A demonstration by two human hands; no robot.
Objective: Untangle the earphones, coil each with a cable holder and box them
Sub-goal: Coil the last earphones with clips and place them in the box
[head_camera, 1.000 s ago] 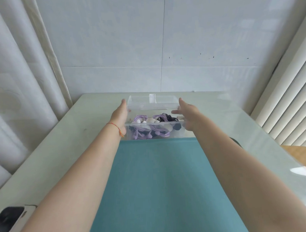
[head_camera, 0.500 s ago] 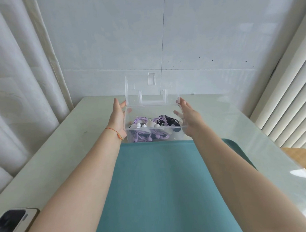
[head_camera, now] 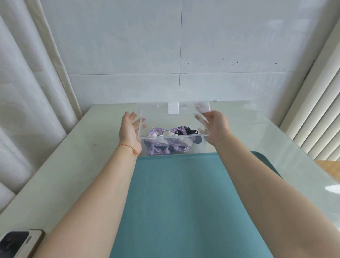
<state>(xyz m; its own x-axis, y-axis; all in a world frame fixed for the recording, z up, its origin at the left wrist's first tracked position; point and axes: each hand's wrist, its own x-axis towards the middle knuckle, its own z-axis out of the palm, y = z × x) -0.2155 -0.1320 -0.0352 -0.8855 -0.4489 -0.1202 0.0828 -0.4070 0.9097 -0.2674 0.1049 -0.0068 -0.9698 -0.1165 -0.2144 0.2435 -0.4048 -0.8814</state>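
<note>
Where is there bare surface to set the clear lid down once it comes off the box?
The teal mat between the forearms is bare, from the clear box to the near edge. The table between the curtain and left hand is bare down to the phone. It is crowded only at the box, where both hands, including the right hand, hold the lid.

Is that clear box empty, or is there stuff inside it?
Not empty. Through the clear box wall you can see tangled purple earphones and some black ones lying inside.
</note>
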